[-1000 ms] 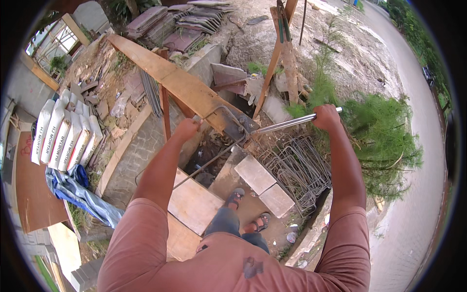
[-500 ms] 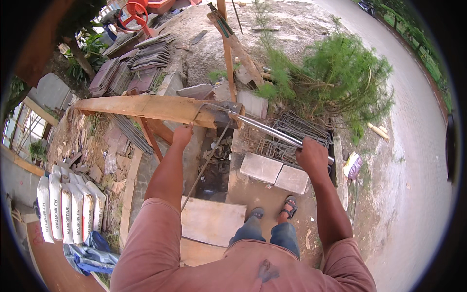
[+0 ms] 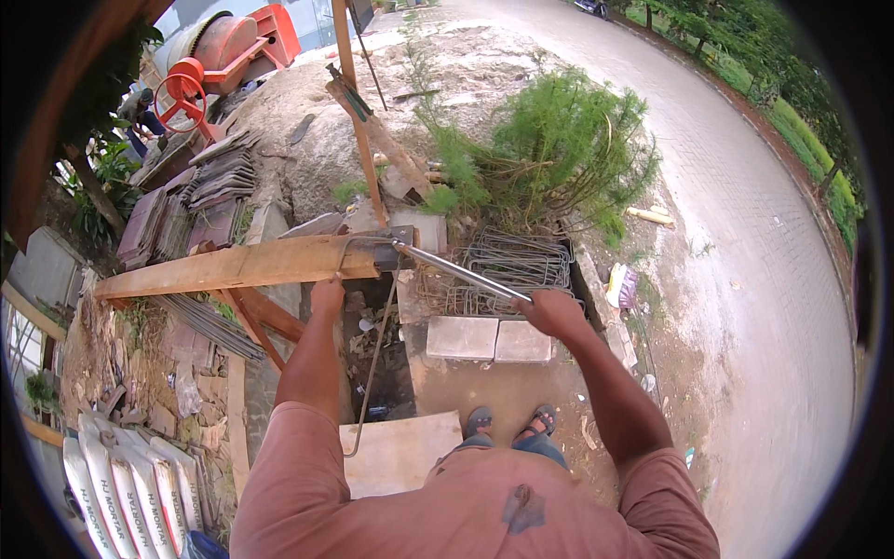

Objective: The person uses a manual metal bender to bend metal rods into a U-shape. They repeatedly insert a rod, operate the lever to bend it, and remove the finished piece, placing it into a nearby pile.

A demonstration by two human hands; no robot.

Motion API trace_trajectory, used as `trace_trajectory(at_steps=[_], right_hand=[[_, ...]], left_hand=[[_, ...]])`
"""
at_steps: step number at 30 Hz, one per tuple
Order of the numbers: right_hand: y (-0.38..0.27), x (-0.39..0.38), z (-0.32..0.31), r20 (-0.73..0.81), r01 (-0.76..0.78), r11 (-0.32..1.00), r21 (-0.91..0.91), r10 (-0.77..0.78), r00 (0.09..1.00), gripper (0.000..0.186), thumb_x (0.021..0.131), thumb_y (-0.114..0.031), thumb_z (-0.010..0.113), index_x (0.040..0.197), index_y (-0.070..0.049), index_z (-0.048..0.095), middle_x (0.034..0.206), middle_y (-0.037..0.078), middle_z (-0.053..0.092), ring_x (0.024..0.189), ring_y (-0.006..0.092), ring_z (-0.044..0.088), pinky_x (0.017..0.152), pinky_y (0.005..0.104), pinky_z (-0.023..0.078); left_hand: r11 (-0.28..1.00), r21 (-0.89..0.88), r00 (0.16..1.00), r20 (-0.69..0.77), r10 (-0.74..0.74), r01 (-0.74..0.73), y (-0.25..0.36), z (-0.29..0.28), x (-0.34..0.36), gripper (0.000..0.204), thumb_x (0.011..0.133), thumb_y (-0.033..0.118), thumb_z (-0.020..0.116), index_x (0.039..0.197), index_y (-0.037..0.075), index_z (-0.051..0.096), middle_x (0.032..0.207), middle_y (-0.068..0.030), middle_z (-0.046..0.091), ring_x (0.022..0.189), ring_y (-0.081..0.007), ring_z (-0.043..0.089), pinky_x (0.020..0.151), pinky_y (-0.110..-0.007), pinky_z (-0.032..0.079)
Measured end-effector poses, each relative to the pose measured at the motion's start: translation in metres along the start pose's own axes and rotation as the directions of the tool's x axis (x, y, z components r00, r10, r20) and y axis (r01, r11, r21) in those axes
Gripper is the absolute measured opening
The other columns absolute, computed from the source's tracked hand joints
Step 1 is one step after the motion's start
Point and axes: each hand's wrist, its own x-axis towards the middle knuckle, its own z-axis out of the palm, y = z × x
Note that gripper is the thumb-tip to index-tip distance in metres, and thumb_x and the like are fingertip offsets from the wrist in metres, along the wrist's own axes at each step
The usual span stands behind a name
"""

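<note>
A wooden beam (image 3: 223, 267) runs across in front of me, with a dark metal plate (image 3: 395, 248) at its right end. A thin steel bar (image 3: 377, 359) is set at this plate; its long part hangs down toward me to a hooked lower end, and its short bent part curves over the beam. My left hand (image 3: 326, 296) is closed at this short part, by the beam's near edge. My right hand (image 3: 556, 313) is wrapped round a shiny metal lever (image 3: 466, 276), whose far end meets the plate. Just how the bar sits at the plate is too small to tell.
Bent steel stirrups (image 3: 521, 261) lie beyond two pale blocks (image 3: 461, 337). Below the beam is a trench (image 3: 377, 373), with a pale board (image 3: 400, 452) at its near end. White bags (image 3: 130, 484), a green bush (image 3: 568, 140), a red mixer (image 3: 233, 47) and a bending person (image 3: 140, 116) surround this spot.
My view has tilted up, showing more of the mixer and road. The bar's hanging part has swung to a steeper line. Both hands keep their holds on the bar and lever.
</note>
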Motion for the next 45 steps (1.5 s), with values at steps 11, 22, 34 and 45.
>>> trace_trajectory(at_steps=[11, 22, 34, 45], right_hand=[[0.027, 0.004, 0.035, -0.217, 0.084, 0.996, -0.006, -0.083, 0.973, 0.045, 0.088, -0.048, 0.057, 0.082, -0.003, 0.06, 0.073, 0.02, 0.065, 0.072, 0.0399, 0.063, 0.065, 0.0499, 0.048], [0.219, -0.028, 0.081, -0.172, -0.215, 0.931, 0.295, 0.273, 0.947, 0.047, 0.088, -0.05, 0.056, 0.087, -0.004, 0.061, 0.076, 0.019, 0.063, 0.074, 0.0386, 0.062, 0.066, 0.0487, 0.047], [0.567, -0.33, 0.157, 0.392, -0.973, 0.186, -0.137, 0.912, 0.119, 0.048, 0.077, -0.035, 0.065, 0.115, -0.005, 0.066, 0.124, 0.015, 0.061, 0.116, 0.0278, 0.058, 0.095, 0.0369, 0.047], [0.566, -0.383, 0.199, 0.406, -0.974, 0.002, 0.225, 0.909, 0.095, 0.047, 0.077, -0.033, 0.065, 0.1, 0.008, 0.067, 0.097, 0.029, 0.066, 0.097, 0.0388, 0.065, 0.079, 0.0433, 0.05]], left_hand=[[0.912, -0.353, 0.961, 0.251, -0.121, 0.207, -0.03, -0.009, 0.014, 0.044, 0.094, 0.044, 0.052, 0.083, 0.003, 0.06, 0.055, -0.0044, 0.047, 0.046, -0.0195, 0.045, 0.043, -0.034, 0.034], [0.906, -0.395, 0.981, 0.052, 0.185, -0.15, 0.074, 0.033, -0.178, 0.043, 0.1, 0.039, 0.045, 0.076, 0.004, 0.053, 0.057, -0.0014, 0.043, 0.05, -0.0113, 0.039, 0.049, -0.03, 0.033], [0.906, 0.001, 0.904, 0.079, 0.421, -0.422, 0.135, 0.119, -0.187, 0.042, 0.098, 0.037, 0.049, 0.077, 0.002, 0.059, 0.06, -0.0005, 0.047, 0.058, -0.0115, 0.042, 0.054, -0.029, 0.037], [0.939, -0.344, 0.943, 0.306, 0.128, -0.016, 0.177, 0.255, -0.176, 0.041, 0.099, 0.036, 0.048, 0.075, 0.004, 0.056, 0.057, 0.0001, 0.048, 0.047, -0.0109, 0.043, 0.047, -0.027, 0.038]])
